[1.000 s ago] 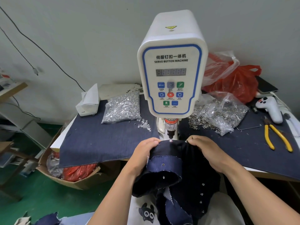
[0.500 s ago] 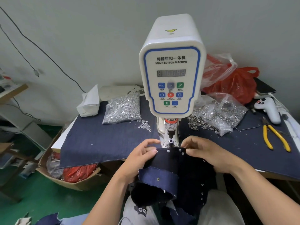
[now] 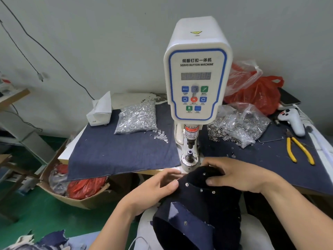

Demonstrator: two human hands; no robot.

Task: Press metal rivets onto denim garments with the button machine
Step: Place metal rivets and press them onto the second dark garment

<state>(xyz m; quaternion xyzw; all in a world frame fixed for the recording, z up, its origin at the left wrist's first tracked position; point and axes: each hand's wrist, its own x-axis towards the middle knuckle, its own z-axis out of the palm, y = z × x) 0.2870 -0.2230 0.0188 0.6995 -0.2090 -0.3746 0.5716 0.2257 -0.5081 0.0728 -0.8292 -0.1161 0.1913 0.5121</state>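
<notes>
Denim garment [image 3: 201, 201], studded with rivets, sits bunched in front of the button machine [image 3: 197, 83], off its die; my left hand [image 3: 156, 188] pinches its edge, my right hand [image 3: 236, 175] grips the top fold

One cam, on my head, wide-angle. Looks forward and down over my forearms, close on my hands at frame bottom. Button machine [image 3: 197, 83] dead centre facing me, table [image 3: 115, 152] spreading left and right, wall behind, floor at lower left.
</notes>
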